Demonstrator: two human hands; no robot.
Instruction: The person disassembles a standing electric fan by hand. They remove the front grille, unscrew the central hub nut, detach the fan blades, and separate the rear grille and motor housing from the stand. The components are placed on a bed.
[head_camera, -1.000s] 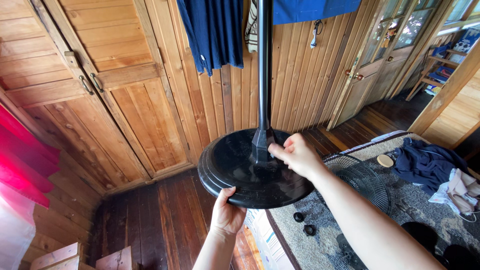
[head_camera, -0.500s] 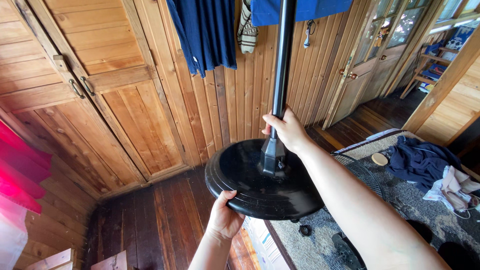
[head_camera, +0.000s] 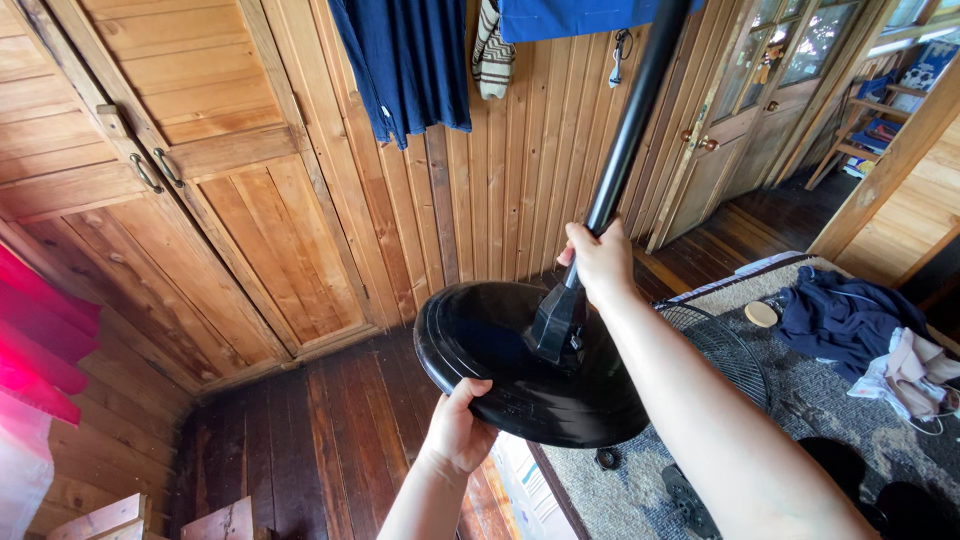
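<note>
— Where does the black pole (head_camera: 625, 140) end?
— Can't tell; the top edge cuts it off at one o'clock. The right hand (head_camera: 600, 262) covers its lower stretch.

— And the round black base (head_camera: 500, 345)?
— Its underside is hidden, and the left hand (head_camera: 457, 430) covers the rim at six o'clock.

— The wire fan guard (head_camera: 725, 350)?
— Mostly behind the right forearm. The blue garments (head_camera: 410, 60) at twelve o'clock run off the top.

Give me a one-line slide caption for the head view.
Left hand grips the rim of a round black fan base while the right hand holds its tilted black pole before a wooden wall.
</note>
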